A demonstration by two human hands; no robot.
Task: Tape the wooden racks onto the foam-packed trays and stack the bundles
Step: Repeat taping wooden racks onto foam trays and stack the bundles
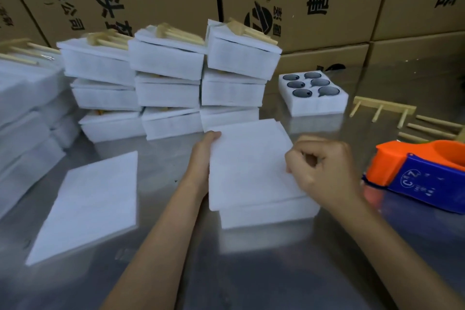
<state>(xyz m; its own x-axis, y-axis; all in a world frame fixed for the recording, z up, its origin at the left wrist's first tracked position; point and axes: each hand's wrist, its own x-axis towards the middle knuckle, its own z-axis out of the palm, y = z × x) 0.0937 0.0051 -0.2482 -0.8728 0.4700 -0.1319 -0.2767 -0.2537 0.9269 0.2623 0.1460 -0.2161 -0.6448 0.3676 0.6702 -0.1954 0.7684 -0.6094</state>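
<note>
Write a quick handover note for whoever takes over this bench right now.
Left hand steadies the left edge of the covered tray at centre; right hand rests curled on its foam lid, seemingly pinching it.
Loose racks and tape gun lie to the right, an uncovered tray behind.
Done: three stacks of racked bundles at the back.
Left: tape a rack onto this tray, stack it, then the uncovered one.

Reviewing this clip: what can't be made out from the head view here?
- Contents of the near foam tray: hidden under the foam sheet.
- Right hand fingertips: curled under; pinch unclear.
- Tape dispenser: cut by the right edge; tape hidden.
- Left foam stack: blurred, cut off.
- Carton print: cropped.
</note>
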